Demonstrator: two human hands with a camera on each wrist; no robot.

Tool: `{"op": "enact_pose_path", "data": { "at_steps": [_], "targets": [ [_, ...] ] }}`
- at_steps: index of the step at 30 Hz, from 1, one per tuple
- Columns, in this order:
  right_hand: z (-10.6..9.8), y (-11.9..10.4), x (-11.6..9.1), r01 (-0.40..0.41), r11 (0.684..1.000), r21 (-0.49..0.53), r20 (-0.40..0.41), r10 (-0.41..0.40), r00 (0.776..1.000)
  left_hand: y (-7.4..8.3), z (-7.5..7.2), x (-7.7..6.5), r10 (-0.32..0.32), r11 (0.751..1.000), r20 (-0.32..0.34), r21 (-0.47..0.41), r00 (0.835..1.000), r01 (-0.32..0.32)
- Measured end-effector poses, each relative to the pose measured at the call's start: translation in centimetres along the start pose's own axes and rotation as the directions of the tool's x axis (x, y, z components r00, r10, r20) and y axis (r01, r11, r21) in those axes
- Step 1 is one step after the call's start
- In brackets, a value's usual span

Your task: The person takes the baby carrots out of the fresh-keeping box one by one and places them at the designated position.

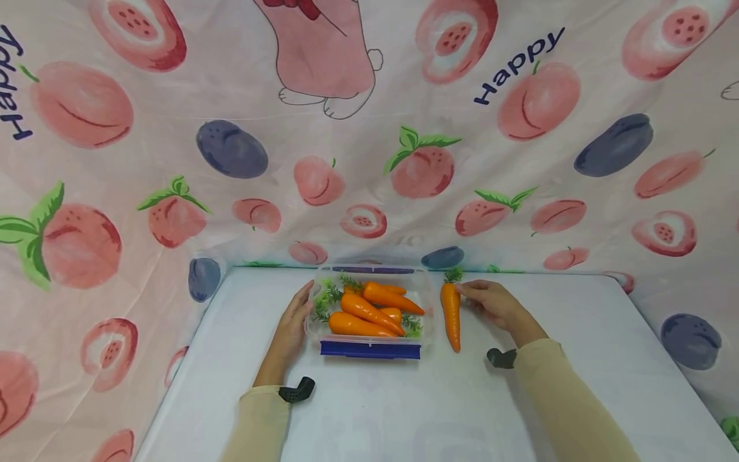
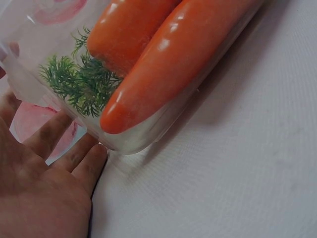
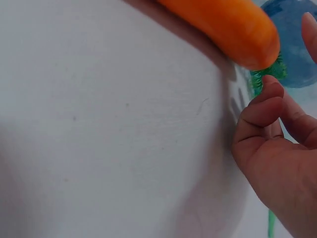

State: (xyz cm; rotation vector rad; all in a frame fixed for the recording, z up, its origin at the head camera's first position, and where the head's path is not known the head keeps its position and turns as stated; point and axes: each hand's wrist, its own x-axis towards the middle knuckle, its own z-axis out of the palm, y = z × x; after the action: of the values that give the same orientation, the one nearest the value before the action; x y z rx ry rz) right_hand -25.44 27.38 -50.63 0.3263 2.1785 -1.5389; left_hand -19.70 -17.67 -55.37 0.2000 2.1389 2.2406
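A clear plastic container with a blue front clasp holds several orange toy carrots with green feathery tops. My left hand rests along the container's left side; in the left wrist view its extended fingers lie against the clear wall. One single carrot lies on the table to the right of the container, its leafy top pointing away from me. Beside that carrot's thick end is my right hand, fingertips near the leaves. In the right wrist view its fingers are loosely bent, without a visible grip.
The white table meets a fruit-patterned cloth hanging behind it and along its sides. A dark wrist device sits at the left cuff, another dark device at the right cuff.
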Motion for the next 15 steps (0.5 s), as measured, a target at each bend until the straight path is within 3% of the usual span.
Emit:
{"op": "enact_pose_path", "data": {
  "at_steps": [15],
  "targets": [
    [-0.1,-1.5,-1.2,0.087,0.996,0.015,0.027,-0.087,0.996,0.0,0.0,0.0,-0.026,0.999,-0.008,0.020,1.000,0.026]
  ]
}}
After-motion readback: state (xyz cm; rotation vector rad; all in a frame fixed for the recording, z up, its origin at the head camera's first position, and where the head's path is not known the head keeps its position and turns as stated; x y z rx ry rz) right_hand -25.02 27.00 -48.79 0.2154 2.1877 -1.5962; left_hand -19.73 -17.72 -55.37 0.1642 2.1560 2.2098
